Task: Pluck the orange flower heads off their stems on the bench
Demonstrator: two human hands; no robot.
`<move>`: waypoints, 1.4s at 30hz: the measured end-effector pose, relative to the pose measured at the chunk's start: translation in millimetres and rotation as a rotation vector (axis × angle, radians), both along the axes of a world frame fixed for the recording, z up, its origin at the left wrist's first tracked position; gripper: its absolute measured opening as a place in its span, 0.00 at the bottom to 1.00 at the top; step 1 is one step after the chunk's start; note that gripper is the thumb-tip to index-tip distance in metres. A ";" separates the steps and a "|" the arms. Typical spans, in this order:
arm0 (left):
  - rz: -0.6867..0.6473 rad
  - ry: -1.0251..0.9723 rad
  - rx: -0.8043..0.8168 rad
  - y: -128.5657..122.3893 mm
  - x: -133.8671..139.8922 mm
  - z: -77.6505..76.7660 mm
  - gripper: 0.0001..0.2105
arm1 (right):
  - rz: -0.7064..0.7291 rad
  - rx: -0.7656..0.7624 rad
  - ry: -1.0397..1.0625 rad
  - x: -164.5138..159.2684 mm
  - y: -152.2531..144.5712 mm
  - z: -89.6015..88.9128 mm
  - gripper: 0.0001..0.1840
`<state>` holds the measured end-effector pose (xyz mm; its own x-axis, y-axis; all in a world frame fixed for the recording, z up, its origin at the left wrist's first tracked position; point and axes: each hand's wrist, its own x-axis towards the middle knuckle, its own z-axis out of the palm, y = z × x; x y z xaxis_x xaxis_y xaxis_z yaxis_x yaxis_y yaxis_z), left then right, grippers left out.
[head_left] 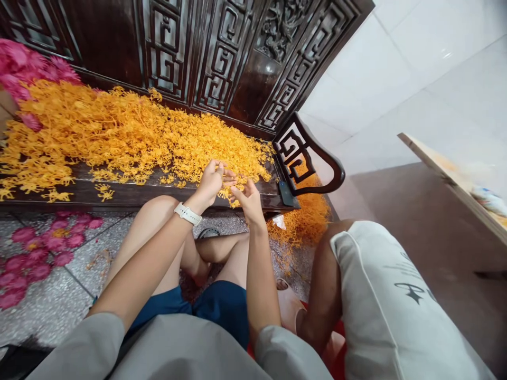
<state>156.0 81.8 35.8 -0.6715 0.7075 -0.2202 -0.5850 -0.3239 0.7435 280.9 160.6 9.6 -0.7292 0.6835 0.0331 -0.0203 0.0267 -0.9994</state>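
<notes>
My left hand [213,183], with a pale watch [188,214] on its wrist, is held over the bench's front edge, its fingers closed round a small yellow plastic flower piece [225,193]. Close beside it on the right, my right hand [249,199] pinches at the same yellow bits with thumb and finger. Which fingers grip which strand is too small to make out. Just behind both hands, a long heap of yellow plastic flower pieces [134,129] covers the seat of the dark wooden bench [85,192].
Pink artificial flowers [19,63] lie at the heap's left end, and more pink flowers [51,237] on the floor. A phone [285,193] rests by the carved armrest [332,169]. Orange pieces [311,216] are piled beyond it. Another person's leg [376,279] is close on my right.
</notes>
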 end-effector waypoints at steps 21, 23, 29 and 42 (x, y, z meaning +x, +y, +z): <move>0.395 -0.559 0.254 -35.1 -97.1 12.2 0.18 | 1.445 0.146 0.127 53.4 -103.5 49.0 0.22; 0.408 -0.554 0.292 -40.6 -104.6 13.1 0.17 | 1.545 0.127 0.212 61.2 -93.0 56.9 0.20; 0.275 -0.418 0.253 -34.9 -79.1 2.3 0.09 | -0.064 -0.145 0.026 22.8 -1.6 25.1 0.20; 0.306 -0.225 0.174 -38.4 -86.4 -3.4 0.04 | -0.326 0.489 -0.539 -17.8 62.3 -41.6 0.37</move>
<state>69.6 43.4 32.4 -0.8051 0.5227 -0.2804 -0.5842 -0.6172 0.5271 263.1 222.9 -32.0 -0.4962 0.8642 0.0837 0.5471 0.3862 -0.7426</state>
